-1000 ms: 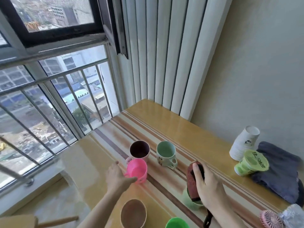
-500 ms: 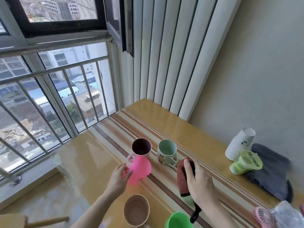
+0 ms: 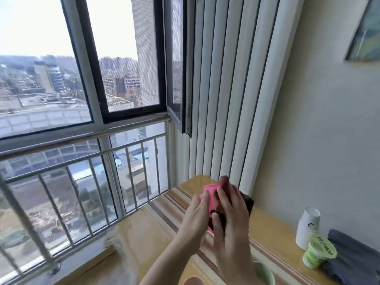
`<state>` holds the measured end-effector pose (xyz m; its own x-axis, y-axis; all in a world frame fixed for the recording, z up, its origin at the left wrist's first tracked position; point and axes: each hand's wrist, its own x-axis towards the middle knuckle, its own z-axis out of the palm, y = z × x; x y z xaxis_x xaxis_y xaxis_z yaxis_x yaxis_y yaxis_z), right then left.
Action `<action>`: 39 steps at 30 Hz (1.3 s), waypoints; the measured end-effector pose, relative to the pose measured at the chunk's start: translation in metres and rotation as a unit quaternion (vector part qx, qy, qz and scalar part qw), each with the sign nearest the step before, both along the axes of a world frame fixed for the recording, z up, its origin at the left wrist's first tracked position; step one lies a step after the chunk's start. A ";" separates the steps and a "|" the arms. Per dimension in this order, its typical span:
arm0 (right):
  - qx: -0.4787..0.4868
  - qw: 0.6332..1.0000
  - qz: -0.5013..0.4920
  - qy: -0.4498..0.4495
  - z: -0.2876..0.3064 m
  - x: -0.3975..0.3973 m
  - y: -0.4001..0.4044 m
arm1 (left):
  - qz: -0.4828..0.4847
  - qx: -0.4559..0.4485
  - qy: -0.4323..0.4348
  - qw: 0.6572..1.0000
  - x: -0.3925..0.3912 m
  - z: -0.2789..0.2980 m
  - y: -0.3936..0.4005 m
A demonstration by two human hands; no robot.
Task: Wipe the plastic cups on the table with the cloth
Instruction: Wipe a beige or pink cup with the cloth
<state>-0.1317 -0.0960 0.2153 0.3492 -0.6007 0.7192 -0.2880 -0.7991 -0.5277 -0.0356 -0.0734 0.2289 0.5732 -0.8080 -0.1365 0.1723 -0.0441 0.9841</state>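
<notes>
I hold the pink plastic cup (image 3: 210, 194) up above the striped table (image 3: 156, 229). My left hand (image 3: 195, 221) grips it from the left side. My right hand (image 3: 230, 221) presses the dark reddish cloth (image 3: 245, 202) against the cup's right side and covers much of it. At the bottom edge, the rim of a pale green cup (image 3: 265, 272) and a sliver of a brown cup (image 3: 193, 281) peek out below my arms. The other cups are out of view.
A stack of white paper cups (image 3: 308, 227) and a green-lidded tub (image 3: 317, 254) lie on their sides at the right, next to a grey folded cloth (image 3: 353, 260). The railing and window (image 3: 92, 165) are to the left, vertical blinds (image 3: 230, 89) behind the table.
My left hand lifted the pink cup off the table. My right hand brought the cloth up against it. The view tilted upward, hiding most cups.
</notes>
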 end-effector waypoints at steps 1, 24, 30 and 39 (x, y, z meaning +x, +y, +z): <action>-0.028 0.998 -0.026 0.041 0.003 0.002 0.000 | -0.015 -0.007 -0.006 1.000 -0.006 0.012 0.002; 0.248 0.917 0.194 -0.245 0.069 -0.045 -0.015 | -0.009 -0.069 -0.169 0.983 -0.031 0.080 0.023; 0.139 0.969 0.081 -0.187 0.062 -0.042 -0.010 | -0.041 -0.066 -0.236 0.969 -0.046 0.082 0.021; 0.207 0.924 0.184 -0.264 0.069 -0.038 0.000 | -0.058 -0.148 -0.069 0.985 -0.038 0.085 0.018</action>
<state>-0.1694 -0.0962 0.2847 0.2495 -0.7730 0.5833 0.3482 -0.4905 -0.7989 -0.0732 -0.0552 0.3140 0.4716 -0.8618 0.1868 0.0465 0.2358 0.9707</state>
